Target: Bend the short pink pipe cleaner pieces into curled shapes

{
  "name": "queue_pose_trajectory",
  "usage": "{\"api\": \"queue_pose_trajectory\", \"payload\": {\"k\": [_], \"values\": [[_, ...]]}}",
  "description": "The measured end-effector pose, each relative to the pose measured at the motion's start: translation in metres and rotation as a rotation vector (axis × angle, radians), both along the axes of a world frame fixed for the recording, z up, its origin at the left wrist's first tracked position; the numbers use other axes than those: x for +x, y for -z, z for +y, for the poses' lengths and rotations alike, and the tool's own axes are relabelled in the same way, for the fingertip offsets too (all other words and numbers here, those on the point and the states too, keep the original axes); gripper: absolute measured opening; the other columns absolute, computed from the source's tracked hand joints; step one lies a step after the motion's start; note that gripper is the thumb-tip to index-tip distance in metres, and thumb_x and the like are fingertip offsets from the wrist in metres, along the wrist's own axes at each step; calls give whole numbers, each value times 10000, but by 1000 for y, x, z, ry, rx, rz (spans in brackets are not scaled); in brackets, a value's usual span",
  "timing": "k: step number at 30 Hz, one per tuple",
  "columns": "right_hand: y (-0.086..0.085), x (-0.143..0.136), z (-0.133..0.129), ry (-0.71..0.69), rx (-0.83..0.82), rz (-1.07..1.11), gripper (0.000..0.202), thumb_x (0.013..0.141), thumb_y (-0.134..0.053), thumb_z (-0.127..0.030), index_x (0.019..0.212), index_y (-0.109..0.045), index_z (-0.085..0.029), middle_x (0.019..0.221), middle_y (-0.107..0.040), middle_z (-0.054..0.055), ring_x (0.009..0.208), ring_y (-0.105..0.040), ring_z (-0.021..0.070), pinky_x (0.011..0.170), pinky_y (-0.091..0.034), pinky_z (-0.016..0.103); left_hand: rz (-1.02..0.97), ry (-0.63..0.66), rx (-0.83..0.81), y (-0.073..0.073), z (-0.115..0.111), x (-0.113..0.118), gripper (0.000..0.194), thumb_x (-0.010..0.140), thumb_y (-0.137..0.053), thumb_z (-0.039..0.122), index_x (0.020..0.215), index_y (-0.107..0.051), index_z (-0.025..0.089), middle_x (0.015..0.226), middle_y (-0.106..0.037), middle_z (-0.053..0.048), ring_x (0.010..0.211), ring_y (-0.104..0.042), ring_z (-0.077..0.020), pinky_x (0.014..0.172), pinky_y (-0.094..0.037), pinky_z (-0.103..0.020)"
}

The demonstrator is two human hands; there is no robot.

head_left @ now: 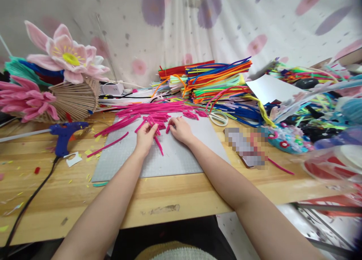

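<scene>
Over the middle of a grey cutting mat [175, 165], my left hand [146, 138] pinches a magenta pipe cleaner piece [158, 145] that hangs down toward the mat. Just to its right, my right hand [180, 130] has its fingers curled down at a short magenta piece [167, 129]. Behind both hands lies a heap of long magenta pipe cleaners [152, 107], with shorter folded ones nearer the fingers. One loose magenta stem [108, 144] crosses the mat's left edge.
A blue glue gun [64, 135] with a black cord lies left, below pink fuzzy flowers [66, 56]. Coloured pipe cleaner bundles [217, 79] are stacked at the back. White-handled scissors [219, 119] and a blurred phone [243, 147] lie right, near a plastic-wrapped cup [333, 164].
</scene>
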State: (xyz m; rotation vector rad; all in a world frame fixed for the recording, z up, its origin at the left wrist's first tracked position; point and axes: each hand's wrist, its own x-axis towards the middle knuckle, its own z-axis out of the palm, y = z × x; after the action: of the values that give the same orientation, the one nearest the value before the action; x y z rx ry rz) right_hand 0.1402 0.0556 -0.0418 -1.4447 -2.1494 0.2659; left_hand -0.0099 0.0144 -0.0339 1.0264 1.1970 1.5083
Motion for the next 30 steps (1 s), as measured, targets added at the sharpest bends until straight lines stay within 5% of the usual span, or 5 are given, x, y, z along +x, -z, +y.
{"api": "queue_pose_trajectory", "payload": {"k": [8,12,16,23,30], "values": [[1,-3,0,54,-56,155,93,699,-538,-184,791,-541,-197,796,-578,39,771,-513,172,746,-403,316,9,2,-47,-1,0,1,295,608,-725,399,723,-619,149,642,-589,12,541,-516,-80,533,-458,-204],[3,0,7,95,-195,515,125,670,-566,-173,769,-491,-193,702,-539,-20,629,-491,112,652,-405,268,-3,-8,-50,-1,1,0,341,561,-747,416,724,-619,145,623,-575,18,533,-513,-79,518,-454,-203],[4,2,12,-6,-374,870,258,620,-642,-226,821,-486,-184,626,-489,-60,540,-460,78,551,-389,223,-34,-4,-52,0,2,-1,372,519,-763,426,713,-614,146,603,-565,23,525,-504,-80,497,-445,-201],[4,-2,8,-110,-408,970,235,697,-586,-374,660,-457,-181,541,-444,-65,452,-411,51,456,-372,198,-20,-9,-53,-2,1,-1,348,532,-756,417,694,-608,148,564,-540,32,474,-480,-78,460,-417,-209],[1,-6,3,-140,-516,1148,363,596,-690,-354,862,-495,-200,675,-522,-60,540,-530,67,509,-486,221,49,35,-42,2,2,-1,357,552,-742,417,746,-615,146,599,-582,16,498,-509,-93,483,-414,-219]]}}
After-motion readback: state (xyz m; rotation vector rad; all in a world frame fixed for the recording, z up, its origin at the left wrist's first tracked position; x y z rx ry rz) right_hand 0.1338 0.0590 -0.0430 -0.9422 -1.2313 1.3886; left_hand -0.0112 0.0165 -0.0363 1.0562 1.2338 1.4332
